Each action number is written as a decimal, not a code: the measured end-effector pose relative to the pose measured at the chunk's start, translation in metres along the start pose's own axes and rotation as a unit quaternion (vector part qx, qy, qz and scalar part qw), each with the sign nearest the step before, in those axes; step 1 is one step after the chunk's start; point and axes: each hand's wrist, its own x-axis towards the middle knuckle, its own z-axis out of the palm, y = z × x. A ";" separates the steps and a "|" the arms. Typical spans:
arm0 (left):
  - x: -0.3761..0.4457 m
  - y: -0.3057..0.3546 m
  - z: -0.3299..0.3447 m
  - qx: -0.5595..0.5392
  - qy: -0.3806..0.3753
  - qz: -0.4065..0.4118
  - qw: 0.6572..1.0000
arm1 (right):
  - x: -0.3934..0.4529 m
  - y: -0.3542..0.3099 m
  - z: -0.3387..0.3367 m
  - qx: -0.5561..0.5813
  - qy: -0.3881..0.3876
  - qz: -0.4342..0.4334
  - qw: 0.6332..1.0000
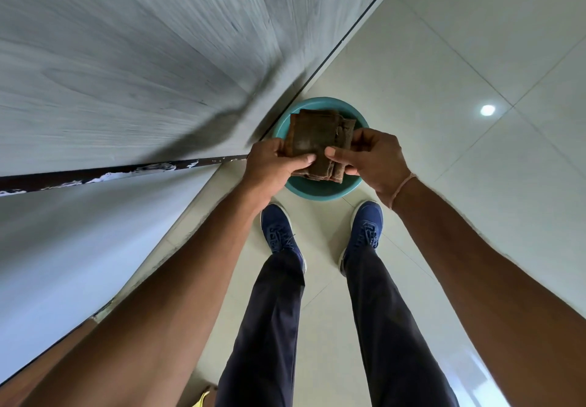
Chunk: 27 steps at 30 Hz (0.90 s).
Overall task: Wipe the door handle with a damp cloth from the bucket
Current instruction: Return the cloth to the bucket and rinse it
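A folded brown cloth (317, 135) is held above a teal bucket (320, 191) that stands on the floor by the door's foot. My left hand (272, 165) grips the cloth's left side, thumb on top. My right hand (372, 159) pinches its right edge. The cloth covers most of the bucket's inside, so I cannot tell what it holds. No door handle is in view.
A grey wood-grain door (142, 58) fills the left, with a dark chipped edge strip (111, 173). Pale glossy floor tiles (459, 73) spread to the right. My two blue shoes (280, 232) stand just behind the bucket.
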 end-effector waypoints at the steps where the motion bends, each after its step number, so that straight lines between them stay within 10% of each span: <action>1: 0.003 -0.001 0.001 -0.004 0.013 -0.002 1.000 | 0.002 0.002 0.002 -0.016 0.006 -0.011 1.000; 14: 0.114 -0.041 0.056 -0.121 0.063 -0.176 0.975 | 0.122 0.068 0.055 -0.272 0.039 0.032 0.961; 27: 0.236 -0.117 0.103 -0.204 0.113 -0.188 0.954 | 0.255 0.152 0.088 -0.281 0.038 0.102 0.953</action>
